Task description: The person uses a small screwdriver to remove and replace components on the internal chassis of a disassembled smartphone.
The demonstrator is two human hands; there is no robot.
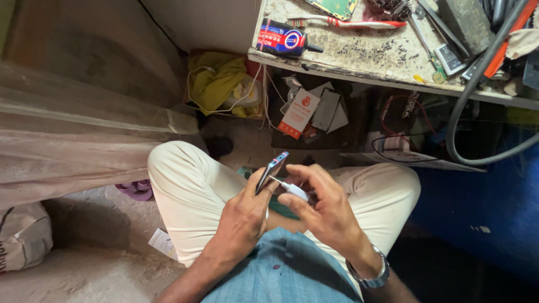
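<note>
A slim phone [272, 171] is gripped edge-on by the left hand [244, 216]; just right, a small white applicator [293, 189] is pinched by the right hand [325, 205].

A dusty concrete floor [84, 269], a dirty pale wall [84, 50] and a cluttered white workbench [365, 56] above a blue panel [483, 202].

- Two hands: the left hand [242, 216] and the right hand [323, 205].
- One phone [272, 171], held edge-on.
- One small white applicator bottle [295, 191].
- One wristwatch [375, 275].
- One toothbrush [359, 23] on the workbench [359, 56].
- One black glue tube [283, 40].
- One green circuit board [336, 7].
- One thick grey hose [477, 84].
- One yellow cloth [216, 81].
- One orange-and-white card packet [298, 112].
</note>
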